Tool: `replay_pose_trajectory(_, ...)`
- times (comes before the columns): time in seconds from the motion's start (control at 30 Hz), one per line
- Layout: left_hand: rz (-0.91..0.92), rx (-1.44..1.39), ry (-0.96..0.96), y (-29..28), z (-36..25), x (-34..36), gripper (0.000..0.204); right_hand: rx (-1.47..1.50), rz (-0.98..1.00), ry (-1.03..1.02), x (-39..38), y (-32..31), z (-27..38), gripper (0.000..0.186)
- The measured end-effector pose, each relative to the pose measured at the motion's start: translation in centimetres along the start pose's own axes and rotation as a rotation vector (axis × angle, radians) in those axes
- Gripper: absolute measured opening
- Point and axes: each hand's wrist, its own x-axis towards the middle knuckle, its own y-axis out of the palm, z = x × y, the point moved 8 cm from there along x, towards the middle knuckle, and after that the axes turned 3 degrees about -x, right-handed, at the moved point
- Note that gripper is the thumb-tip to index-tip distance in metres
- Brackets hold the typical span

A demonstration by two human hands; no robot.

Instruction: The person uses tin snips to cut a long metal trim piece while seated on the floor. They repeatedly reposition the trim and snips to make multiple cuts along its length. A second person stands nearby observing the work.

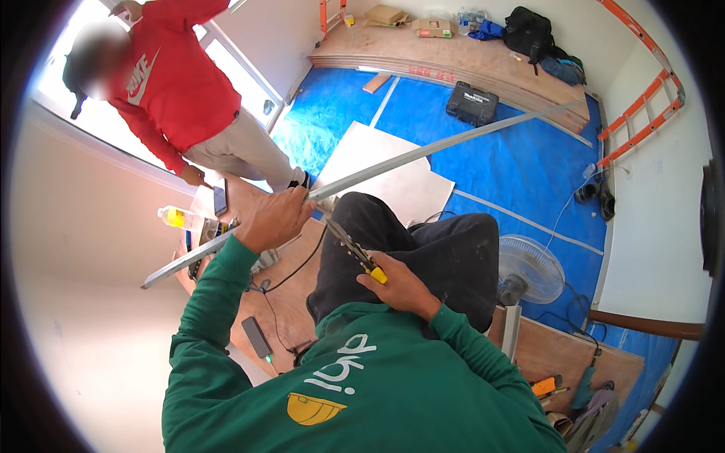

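Observation:
A long, thin metal profile [408,157] slants across my view, from the lower left up toward the stacked boards at the back right. My left hand [273,219] is closed around it, nearer its left end. In my right hand [404,285] is a pair of tin snips [350,244] with yellow on the handle, pointing up and left. The jaws are close to the profile beside my left hand; whether they touch it I cannot tell. My dark-trousered legs lie beneath both.
A person in a red top [174,83] stands at the left, one hand by a phone [220,196]. Nearby are a bottle [180,218] and cables. A fan [531,269] stands right, a tool case [472,104] and stacked boards [423,57] farther off, an orange ladder [642,102] at the wall.

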Motion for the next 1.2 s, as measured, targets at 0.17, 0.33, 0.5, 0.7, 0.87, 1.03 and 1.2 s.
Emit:
replay_pose_trajectory(0.17,-0.001,0.019,-0.052,-1.4,-1.2,0.0,0.041,0.124,0.022,0.12,1.5,0.0,-0.2,0.046)
replay_pose_trajectory(0.33,-0.03,0.032,-0.061,-2.7,-2.5,0.7,0.044,0.206,-0.057,-0.026,2.9,1.0,0.7,0.04)
replay_pose_trajectory(0.5,-0.129,0.081,-0.028,-2.9,-2.4,0.4,0.041,0.265,-0.096,-0.09,4.5,1.5,0.4,0.037)
replay_pose_trajectory(0.7,-0.065,0.117,-0.106,-3.5,-2.4,1.0,0.042,0.276,-0.079,-0.032,3.5,0.8,0.2,0.035)
replay_pose_trajectory(0.87,-0.103,0.167,-0.095,-5.1,-3.1,1.4,0.042,0.28,-0.071,-0.022,4.2,1.1,-0.6,0.035)
replay_pose_trajectory(1.03,-0.046,0.11,-0.109,-4.7,-2.9,1.4,0.041,0.276,-0.07,-0.053,4.9,1.1,0.0,0.036)
replay_pose_trajectory(1.2,-0.044,0.08,-0.094,-4.8,-2.8,1.5,0.042,0.292,-0.097,-0.07,5.5,1.1,0.2,0.037)
